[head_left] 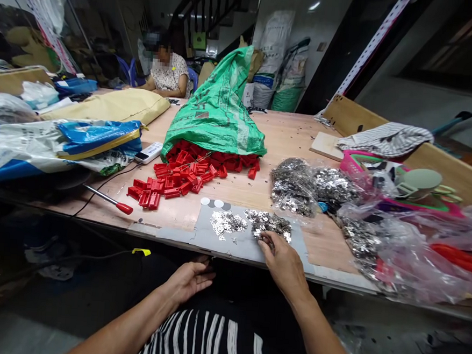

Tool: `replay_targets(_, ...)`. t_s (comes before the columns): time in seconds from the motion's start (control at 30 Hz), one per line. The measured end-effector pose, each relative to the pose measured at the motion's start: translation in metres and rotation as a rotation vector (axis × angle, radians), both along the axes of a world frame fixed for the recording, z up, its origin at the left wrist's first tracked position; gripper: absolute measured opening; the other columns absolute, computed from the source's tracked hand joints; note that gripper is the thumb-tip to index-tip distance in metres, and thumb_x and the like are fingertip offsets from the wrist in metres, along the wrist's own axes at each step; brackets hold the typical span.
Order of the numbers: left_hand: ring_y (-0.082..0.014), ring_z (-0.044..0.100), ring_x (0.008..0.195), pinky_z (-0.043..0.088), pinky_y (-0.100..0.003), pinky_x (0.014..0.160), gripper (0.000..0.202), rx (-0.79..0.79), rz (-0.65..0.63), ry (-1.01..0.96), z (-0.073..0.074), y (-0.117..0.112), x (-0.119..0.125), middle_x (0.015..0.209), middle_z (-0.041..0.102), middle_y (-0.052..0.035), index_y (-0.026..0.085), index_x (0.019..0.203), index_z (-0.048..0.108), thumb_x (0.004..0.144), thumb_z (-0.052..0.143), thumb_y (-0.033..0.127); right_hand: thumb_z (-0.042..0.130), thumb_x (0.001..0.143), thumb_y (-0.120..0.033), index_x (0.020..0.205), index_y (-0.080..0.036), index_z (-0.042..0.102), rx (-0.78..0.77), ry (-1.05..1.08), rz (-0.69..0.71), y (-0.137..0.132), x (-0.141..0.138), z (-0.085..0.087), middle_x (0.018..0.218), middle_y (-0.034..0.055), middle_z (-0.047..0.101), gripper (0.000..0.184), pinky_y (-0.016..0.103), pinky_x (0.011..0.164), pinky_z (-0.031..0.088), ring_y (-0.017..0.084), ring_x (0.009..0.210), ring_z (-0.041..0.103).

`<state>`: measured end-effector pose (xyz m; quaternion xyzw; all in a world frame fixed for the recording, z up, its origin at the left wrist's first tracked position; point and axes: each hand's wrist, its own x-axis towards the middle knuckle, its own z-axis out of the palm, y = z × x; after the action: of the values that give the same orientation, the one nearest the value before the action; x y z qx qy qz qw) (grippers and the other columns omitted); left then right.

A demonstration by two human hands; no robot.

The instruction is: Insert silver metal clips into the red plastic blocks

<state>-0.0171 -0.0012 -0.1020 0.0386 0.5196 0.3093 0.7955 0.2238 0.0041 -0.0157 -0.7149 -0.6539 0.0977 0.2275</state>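
Note:
My right hand (281, 261) reaches onto a grey mat (231, 241) at the table's front edge, its fingertips pressed into a pile of small shiny metal pieces (269, 223). A second, thinner scatter of the same metal pieces (227, 222) lies to its left on the mat. Below the table edge, over my lap, my left hand (190, 279) is held palm up with its fingers loosely curled; I cannot make out anything in it. Red plastic parts (179, 178) spill from a green sack (218, 108) in the middle of the table.
Clear bags of metal pieces (300, 187) lie right of the mat, with a pink basket (381, 174) behind them. A red-handled tool (109, 200) and a white remote (149, 152) rest at the left beside blue-and-white sacks (60, 143). Another person (166, 67) sits at the far end.

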Motion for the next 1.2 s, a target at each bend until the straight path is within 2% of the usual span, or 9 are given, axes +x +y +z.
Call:
replay_targets(0.1,-0.0247,0.070,0.088,0.052,-0.036,0.084,0.033,0.001,-0.001,-0.008,-0.001,-0.002,0.000,0.103,0.065,-0.0129,0.012,0.109,0.054,0.076,0.053,0.004,0.044,0.090,-0.026,0.110,-0.023,0.058,0.046,0.097,0.103,0.003,-0.004,0.001,0.107,0.0070,0.069,0.025,0.035,0.081,0.049,0.022,0.097,0.065)
replay_targets(0.23,-0.0239,0.070,0.087,0.053,-0.035,0.082,0.036,-0.001,-0.006,-0.008,-0.002,-0.003,0.000,0.102,0.066,-0.0115,0.013,0.113,0.053,0.077,0.052,0.005,0.041,0.090,-0.026,0.108,-0.023,0.059,0.086,0.101,0.081,0.004,-0.004,0.001,0.106,0.0068,0.068,0.025,0.036,0.080,0.049,0.022,0.095,0.064)
replay_targets(0.4,-0.0220,0.070,0.083,0.052,-0.034,0.081,0.038,-0.004,-0.018,0.011,-0.003,-0.004,0.000,0.099,0.066,-0.0106,0.013,0.115,0.052,0.078,0.052,0.006,0.047,0.089,-0.030,0.108,-0.024,0.058,0.018,0.006,0.065,0.001,-0.004,-0.001,0.107,0.0048,0.066,0.023,0.033,0.076,0.049,0.022,0.093,0.064)
replay_targets(0.6,-0.0206,0.070,0.081,0.051,-0.033,0.079,0.039,-0.007,-0.008,0.030,-0.003,-0.003,0.000,0.102,0.066,-0.0124,0.013,0.116,0.052,0.077,0.053,0.005,0.048,0.087,-0.028,0.086,-0.025,0.059,-0.023,-0.031,0.077,0.000,-0.004,0.001,0.090,0.0009,0.067,0.011,0.028,0.065,0.045,0.018,0.078,0.063)
replay_targets(0.87,-0.0204,0.070,0.078,0.051,-0.032,0.077,0.038,-0.010,0.008,0.057,-0.004,-0.006,-0.004,0.096,0.067,-0.0107,0.013,0.115,0.052,0.077,0.053,0.006,0.047,0.087,-0.031,0.087,-0.024,0.059,0.044,0.006,0.066,-0.003,0.005,-0.001,0.091,0.0034,0.067,0.014,0.029,0.066,0.046,0.020,0.080,0.064)
replay_targets(1.03,-0.0197,0.070,0.078,0.051,-0.032,0.078,0.039,0.000,0.017,0.064,-0.006,-0.006,-0.005,0.097,0.067,-0.0109,0.014,0.115,0.051,0.077,0.053,0.005,0.049,0.086,-0.028,0.089,-0.026,0.062,0.028,0.027,0.178,-0.012,0.008,0.001,0.096,0.0029,0.067,0.013,0.030,0.071,0.049,0.019,0.084,0.064)
replay_targets(1.2,-0.0192,0.070,0.075,0.052,-0.031,0.075,0.039,-0.001,0.016,0.072,-0.007,-0.005,-0.005,0.096,0.068,-0.0101,0.014,0.114,0.052,0.077,0.052,0.005,0.048,0.088,-0.030,0.092,-0.026,0.064,0.034,-0.014,0.149,-0.007,0.005,0.005,0.097,0.0031,0.067,0.017,0.029,0.069,0.050,0.019,0.082,0.065)
